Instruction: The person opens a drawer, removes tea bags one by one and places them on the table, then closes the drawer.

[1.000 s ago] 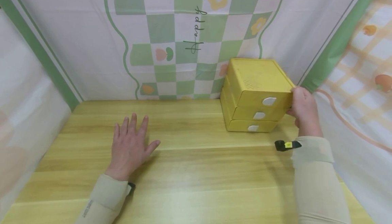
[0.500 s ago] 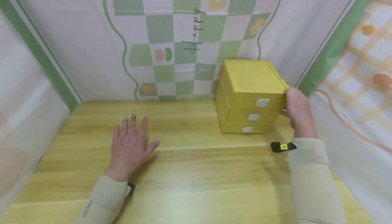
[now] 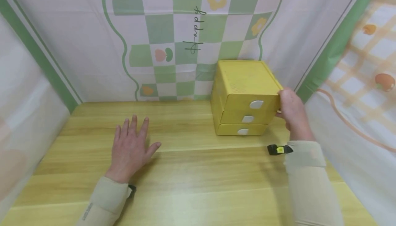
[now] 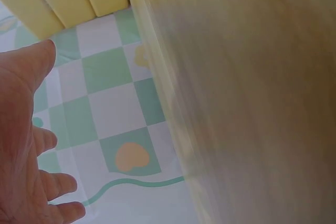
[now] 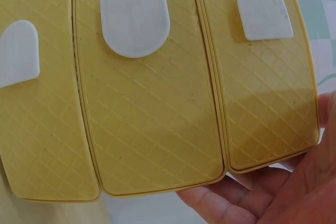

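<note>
A yellow three-drawer box [image 3: 244, 97] stands on the table at the right of the head view, its drawers closed and their fronts facing me. Each drawer front carries a white tab handle [image 5: 135, 22]. My right hand [image 3: 292, 111] presses against the box's right side near the front, thumb at the top edge and fingers along the side. In the right wrist view the fingers [image 5: 223, 200] lie beside the drawer edges, partly hidden behind the box. Away to the left, my left hand [image 3: 130, 150] rests on the table with fingers spread, touching no object.
The wood-grain table [image 3: 173, 174] ends at a checkered cloth backdrop [image 3: 188, 30], close behind the box. Cloth also hangs at the left [image 3: 28, 99] and right sides [image 3: 355, 116]. Both wrists wear straps with black camera mounts [image 3: 278, 149].
The box has slid left along the table in front of the backdrop, with my right hand moving along at its right side. My left hand has stayed in place.
</note>
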### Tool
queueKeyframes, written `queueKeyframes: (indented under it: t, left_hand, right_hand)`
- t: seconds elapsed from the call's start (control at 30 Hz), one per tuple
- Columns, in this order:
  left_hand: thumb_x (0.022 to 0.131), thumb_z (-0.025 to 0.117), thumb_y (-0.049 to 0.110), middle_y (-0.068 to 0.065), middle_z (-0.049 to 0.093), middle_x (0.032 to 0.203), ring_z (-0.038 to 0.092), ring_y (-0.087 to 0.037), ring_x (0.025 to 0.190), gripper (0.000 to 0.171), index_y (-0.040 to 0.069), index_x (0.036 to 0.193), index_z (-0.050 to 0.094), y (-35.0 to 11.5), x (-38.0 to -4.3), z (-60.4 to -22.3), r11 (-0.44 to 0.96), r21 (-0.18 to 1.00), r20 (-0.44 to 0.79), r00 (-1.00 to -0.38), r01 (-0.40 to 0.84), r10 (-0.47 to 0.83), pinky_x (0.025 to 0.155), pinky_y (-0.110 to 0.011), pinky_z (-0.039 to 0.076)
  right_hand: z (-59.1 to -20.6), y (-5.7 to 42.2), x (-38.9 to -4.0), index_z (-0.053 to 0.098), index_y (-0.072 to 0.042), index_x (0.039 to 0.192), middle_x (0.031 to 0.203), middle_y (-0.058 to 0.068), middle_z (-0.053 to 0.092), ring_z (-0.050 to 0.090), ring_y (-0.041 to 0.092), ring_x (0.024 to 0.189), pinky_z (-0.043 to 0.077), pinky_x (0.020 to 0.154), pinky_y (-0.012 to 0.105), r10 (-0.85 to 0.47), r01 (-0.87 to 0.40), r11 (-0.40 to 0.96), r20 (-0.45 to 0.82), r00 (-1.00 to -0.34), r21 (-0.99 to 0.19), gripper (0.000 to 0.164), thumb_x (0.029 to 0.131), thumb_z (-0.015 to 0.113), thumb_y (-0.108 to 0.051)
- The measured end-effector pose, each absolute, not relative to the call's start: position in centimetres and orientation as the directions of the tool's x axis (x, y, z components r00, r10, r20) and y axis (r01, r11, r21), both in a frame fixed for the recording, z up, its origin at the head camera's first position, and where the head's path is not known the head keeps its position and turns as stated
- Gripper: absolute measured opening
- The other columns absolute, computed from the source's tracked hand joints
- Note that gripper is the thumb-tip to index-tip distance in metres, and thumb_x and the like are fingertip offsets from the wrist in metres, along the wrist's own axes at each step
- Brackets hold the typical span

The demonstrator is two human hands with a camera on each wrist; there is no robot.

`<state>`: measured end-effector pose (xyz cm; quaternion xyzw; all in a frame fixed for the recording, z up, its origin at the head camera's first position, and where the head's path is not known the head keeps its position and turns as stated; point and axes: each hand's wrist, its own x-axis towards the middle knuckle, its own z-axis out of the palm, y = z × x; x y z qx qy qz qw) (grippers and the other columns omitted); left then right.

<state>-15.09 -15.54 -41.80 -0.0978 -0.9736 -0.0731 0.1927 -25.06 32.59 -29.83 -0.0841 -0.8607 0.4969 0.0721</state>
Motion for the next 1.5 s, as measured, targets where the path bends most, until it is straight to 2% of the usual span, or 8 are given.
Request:
queueKeyframes:
  t: [0.33,0.63,0.97,1.2,1.5]
  left_hand:
    - [0.089,0.037,0.075,-0.030,0.020,0.157,0.016,-0.050,0.142,0.092,0.014,0.157,0.025,-15.4,-15.0,-41.8,0.971,0.109,0.378,-0.912,0.213,0.158,0.115,-0.062,0.007]
    - [0.090,0.037,0.075,-0.029,0.018,0.158,0.015,-0.049,0.142,0.092,0.015,0.158,0.023,-15.4,-14.9,-41.8,0.971,0.111,0.368,-0.917,0.211,0.157,0.116,-0.061,0.005]
    - [0.090,0.036,0.075,-0.030,0.019,0.157,0.017,-0.049,0.141,0.092,0.014,0.157,0.023,-15.3,-14.9,-41.9,0.972,0.103,0.368,-0.916,0.212,0.161,0.116,-0.061,0.005]
    - [0.090,0.037,0.074,-0.030,0.023,0.156,0.020,-0.050,0.140,0.091,0.013,0.156,0.026,-15.3,-15.0,-42.0,0.970,0.091,0.395,-0.902,0.227,0.174,0.115,-0.063,0.010]
    - [0.090,0.035,0.075,-0.030,0.022,0.156,0.019,-0.049,0.141,0.092,0.013,0.157,0.025,-15.4,-15.1,-42.1,0.968,0.099,0.398,-0.901,0.230,0.173,0.115,-0.062,0.009]
  right_hand:
    - [-30.1,31.7,-24.7,0.029,-0.012,0.155,0.147,0.025,0.037,0.043,0.041,0.123,0.046,0.094,0.060,0.171,0.029,0.496,0.065,-0.983,-0.868,0.067,0.099,0.023,-0.049]
    - [-30.2,30.9,-24.6,0.033,-0.009,0.151,0.144,0.023,0.038,0.044,0.041,0.121,0.045,0.094,0.060,0.139,0.011,0.498,0.067,-0.988,-0.867,0.066,0.099,0.020,-0.047]
    - [-30.0,30.0,-24.1,0.021,-0.017,0.158,0.149,0.024,0.037,0.044,0.042,0.124,0.046,0.094,0.060,0.106,0.006,0.532,0.059,-0.993,-0.847,0.068,0.100,0.019,-0.050]
    - [-30.2,29.3,-24.0,0.020,-0.021,0.159,0.150,0.023,0.037,0.044,0.043,0.124,0.047,0.093,0.060,0.115,0.012,0.536,0.059,-0.992,-0.844,0.067,0.099,0.020,-0.051]
    - [-30.1,28.5,-23.9,0.019,-0.020,0.159,0.151,0.022,0.035,0.044,0.043,0.124,0.046,0.093,0.061,0.082,-0.010,0.537,0.065,-0.995,-0.844,0.066,0.099,0.019,-0.049]
